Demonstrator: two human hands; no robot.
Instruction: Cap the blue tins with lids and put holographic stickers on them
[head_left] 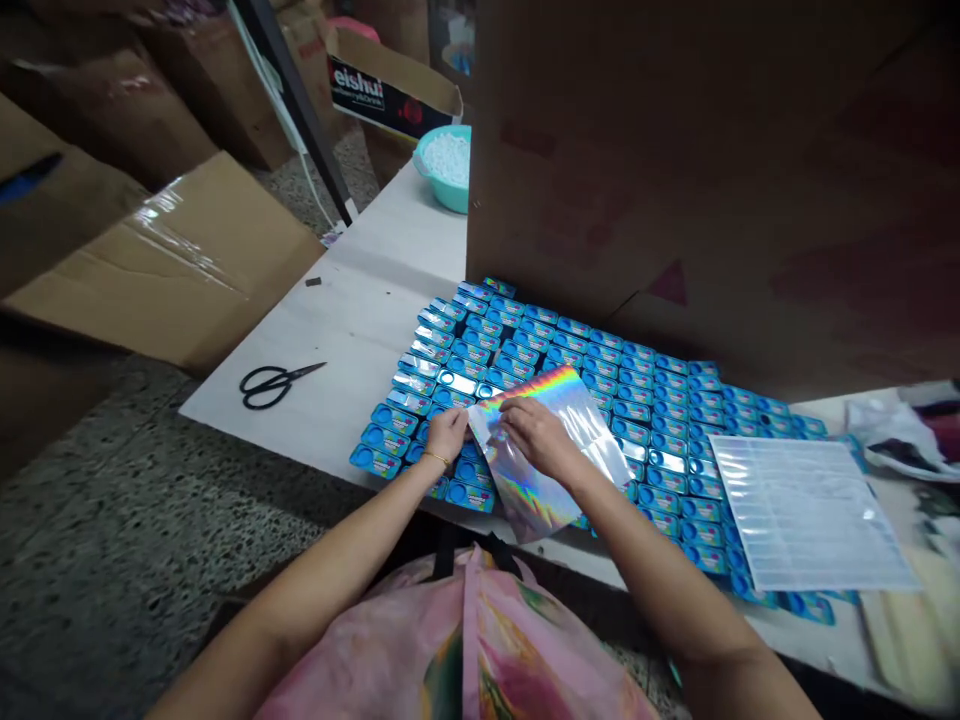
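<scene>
A shiny rainbow-silver holographic sheet (556, 500) lies tilted over rows of small blue packs (390, 418) on the table. My left hand (447, 436) is closed on the sheet's left edge, thumb and fingers pinched together. Over the upper left part of the sheet, my right hand (538, 435) has its fingers bent and drawn together; whatever is between the fingertips is hidden. Silver strips show on several packs in the left rows. Farther right, a whitish translucent sheet (810, 515) rests on more packs.
Black-handled scissors (270, 386) lie at the table's left. A large cardboard box (697, 180) stands behind the packs, beside a turquoise basin (448, 190) of white pieces. An open carton's flap (180, 260) reaches toward the table's left edge. A plastic bag (892, 435) sits far right.
</scene>
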